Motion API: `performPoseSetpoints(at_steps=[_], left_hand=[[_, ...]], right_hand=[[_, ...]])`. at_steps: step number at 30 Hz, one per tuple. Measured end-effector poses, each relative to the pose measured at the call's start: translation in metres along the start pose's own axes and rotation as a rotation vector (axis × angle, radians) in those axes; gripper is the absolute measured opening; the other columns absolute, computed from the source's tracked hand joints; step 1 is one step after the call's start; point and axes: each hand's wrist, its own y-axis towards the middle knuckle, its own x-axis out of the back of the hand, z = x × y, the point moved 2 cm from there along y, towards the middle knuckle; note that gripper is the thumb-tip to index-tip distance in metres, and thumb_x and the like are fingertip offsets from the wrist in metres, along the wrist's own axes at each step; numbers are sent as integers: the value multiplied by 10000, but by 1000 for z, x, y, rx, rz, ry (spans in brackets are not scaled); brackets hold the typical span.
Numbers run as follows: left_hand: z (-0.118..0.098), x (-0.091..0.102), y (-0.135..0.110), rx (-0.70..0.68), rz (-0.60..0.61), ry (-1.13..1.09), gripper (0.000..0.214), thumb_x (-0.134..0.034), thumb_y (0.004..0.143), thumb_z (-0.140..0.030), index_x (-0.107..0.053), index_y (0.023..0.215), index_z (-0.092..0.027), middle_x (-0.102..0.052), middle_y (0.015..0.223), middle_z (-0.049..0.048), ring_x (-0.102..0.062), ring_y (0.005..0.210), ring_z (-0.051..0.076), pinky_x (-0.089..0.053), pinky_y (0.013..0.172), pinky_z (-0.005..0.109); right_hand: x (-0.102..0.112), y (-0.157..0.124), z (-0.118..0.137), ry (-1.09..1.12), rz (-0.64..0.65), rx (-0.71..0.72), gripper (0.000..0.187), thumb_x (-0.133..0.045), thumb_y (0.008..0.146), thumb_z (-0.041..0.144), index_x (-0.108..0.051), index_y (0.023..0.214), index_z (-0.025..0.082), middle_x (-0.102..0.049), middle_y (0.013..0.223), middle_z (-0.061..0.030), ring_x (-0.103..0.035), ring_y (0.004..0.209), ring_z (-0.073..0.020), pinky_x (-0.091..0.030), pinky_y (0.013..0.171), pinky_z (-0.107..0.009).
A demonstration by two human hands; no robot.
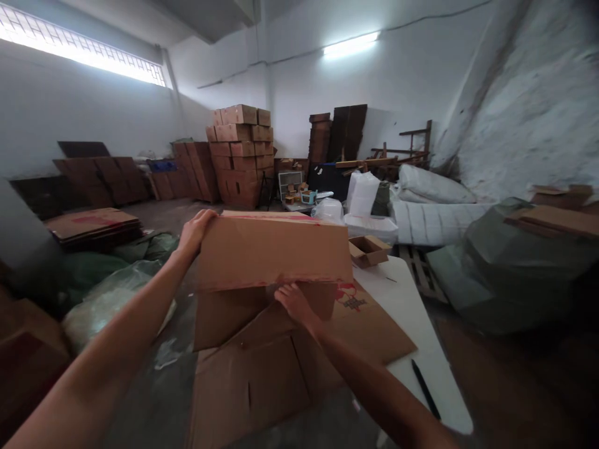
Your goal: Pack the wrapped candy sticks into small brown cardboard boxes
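A brown cardboard box [274, 249] is half folded up in front of me, its upper panel raised and its lower flaps hanging. My left hand [195, 229] grips the box's upper left corner, fingers curled over the edge. My right hand [294, 302] is closed on the lower edge of the raised panel near its middle. Under the box lies a flattened cardboard sheet [262, 374] with a red printed mark [349, 298], resting partly on a white table [416, 318].
A small open carton [369, 249] and a black pen [425, 390] lie on the table. Stacks of cartons [241, 153] stand at the back wall, flat cardboard piles [93, 224] at left, white sacks [433, 187] and a green tarp bundle [505, 268] at right.
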Motion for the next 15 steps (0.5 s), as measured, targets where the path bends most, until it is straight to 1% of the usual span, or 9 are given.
performPoseSetpoints(at_steps=[3, 5, 6, 9, 11, 13, 14, 15], left_hand=[[23, 10, -1, -17, 28, 13, 302, -399, 831, -314, -613, 1023, -220, -608, 1025, 37, -569, 880, 208, -400, 769, 294], [31, 14, -6, -46, 39, 8, 310, -400, 824, -319, -613, 1025, -216, -606, 1018, 39, -568, 902, 207, -402, 784, 288], [33, 15, -9, -57, 41, 7, 314, -402, 820, -318, -613, 1026, -212, -608, 1017, 43, -568, 900, 206, -403, 782, 285], [33, 15, -15, -82, 36, 4, 309, -438, 806, -294, -610, 1039, -186, -616, 1020, 58, -572, 910, 209, -405, 781, 285], [30, 14, -13, -85, 38, 2, 297, -462, 804, -274, -608, 1040, -169, -618, 1028, 61, -569, 935, 207, -402, 792, 285], [28, 13, -8, -75, 36, 0, 274, -466, 811, -272, -604, 1017, -156, -618, 1021, 58, -560, 936, 200, -403, 786, 280], [28, 12, -5, -70, 36, -1, 265, -463, 818, -277, -603, 1008, -155, -618, 1019, 53, -554, 929, 194, -404, 778, 275], [29, 12, -2, -56, 35, 2, 256, -454, 830, -285, -602, 995, -156, -618, 1006, 46, -548, 910, 187, -406, 765, 270]], right_hand=[[1, -15, 32, 17, -152, 103, 194, -439, 939, 148, -579, 810, 176, -615, 793, -40, -499, 778, -174, -329, 747, -316], [3, -28, 50, 64, -258, 142, 236, -374, 963, 161, -559, 818, 169, -601, 783, -39, -477, 762, -167, -307, 742, -314], [5, -33, 57, 87, -288, 142, 257, -343, 970, 160, -552, 820, 167, -595, 781, -39, -470, 754, -164, -301, 740, -313], [13, -37, 68, 100, -339, 138, 310, -300, 988, 174, -526, 776, 167, -564, 731, -25, -448, 713, -152, -286, 725, -309], [18, -36, 74, 67, -393, 174, 317, -326, 992, 174, -505, 731, 163, -527, 667, -2, -429, 679, -137, -272, 715, -303], [23, -38, 80, 34, -442, 181, 302, -364, 987, 158, -511, 724, 154, -526, 647, 11, -424, 668, -123, -264, 725, -302], [26, -42, 83, 19, -437, 174, 300, -366, 986, 154, -523, 731, 154, -542, 658, 10, -433, 675, -121, -264, 735, -305], [29, -49, 87, 1, -400, 159, 301, -363, 985, 158, -540, 741, 157, -563, 680, 2, -445, 689, -125, -266, 743, -312]])
